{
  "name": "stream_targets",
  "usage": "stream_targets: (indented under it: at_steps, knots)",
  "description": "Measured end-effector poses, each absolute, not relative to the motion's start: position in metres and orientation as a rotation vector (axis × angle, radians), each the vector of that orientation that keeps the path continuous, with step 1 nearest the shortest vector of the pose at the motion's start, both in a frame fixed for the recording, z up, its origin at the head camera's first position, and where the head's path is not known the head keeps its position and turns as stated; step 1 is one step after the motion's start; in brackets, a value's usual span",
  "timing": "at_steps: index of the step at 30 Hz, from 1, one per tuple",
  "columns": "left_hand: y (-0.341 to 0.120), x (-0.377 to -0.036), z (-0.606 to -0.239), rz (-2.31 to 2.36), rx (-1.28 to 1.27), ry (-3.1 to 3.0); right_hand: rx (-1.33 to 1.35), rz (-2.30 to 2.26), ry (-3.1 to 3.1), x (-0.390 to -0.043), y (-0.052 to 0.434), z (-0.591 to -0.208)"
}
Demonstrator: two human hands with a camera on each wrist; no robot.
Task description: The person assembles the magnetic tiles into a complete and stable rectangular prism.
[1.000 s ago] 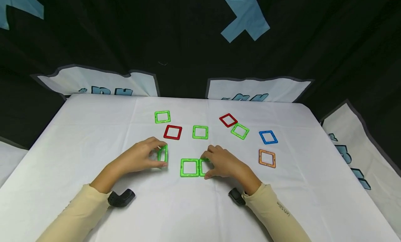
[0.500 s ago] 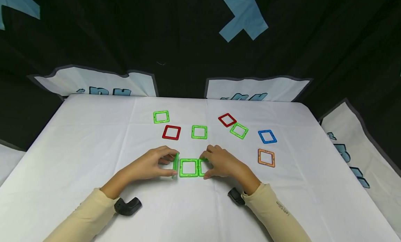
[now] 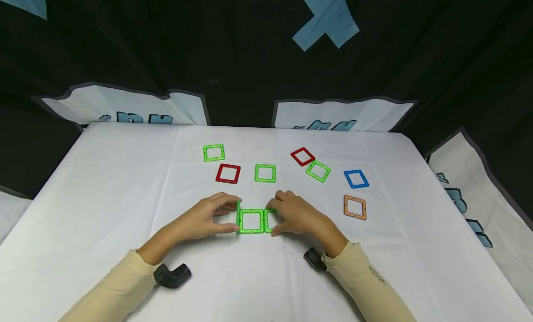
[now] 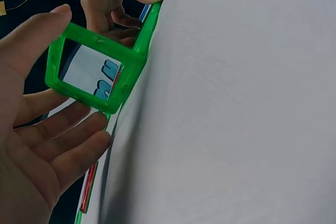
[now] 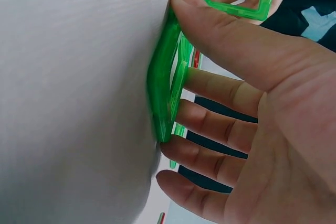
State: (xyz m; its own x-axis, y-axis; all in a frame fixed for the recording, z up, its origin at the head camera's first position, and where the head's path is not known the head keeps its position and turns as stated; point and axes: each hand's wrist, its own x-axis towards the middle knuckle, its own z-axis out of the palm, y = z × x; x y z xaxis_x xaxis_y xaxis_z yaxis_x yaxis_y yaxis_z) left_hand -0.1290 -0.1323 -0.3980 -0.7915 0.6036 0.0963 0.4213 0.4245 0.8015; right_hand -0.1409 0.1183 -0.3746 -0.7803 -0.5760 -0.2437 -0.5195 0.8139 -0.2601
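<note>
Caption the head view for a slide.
The left hand holds an upright green frame at one end of two flat green frames; the right hand grips the other end.

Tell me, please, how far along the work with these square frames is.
Done, it seems: two green frames lie flat, edge to edge, the right hand gripping one. In hand: the left hand holds an upright green frame at their left edge. Perhaps remaining: seven frames lying apart from these.

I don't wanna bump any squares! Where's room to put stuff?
There's bare cloth left of the left hand, right of the blue square and orange square, and between the sleeves. It's crowded in the middle, where that hand and the right hand hold green squares, with red squares and more green ones beyond.
</note>
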Motion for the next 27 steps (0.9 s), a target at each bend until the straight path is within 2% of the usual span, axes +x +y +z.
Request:
stream_targets:
  at_steps: [27]
  knots:
    - [-0.132,-0.125,-0.413,1.192,0.927,2.578,-0.768,-0.339,2.676,-0.14,0.119,-0.374]
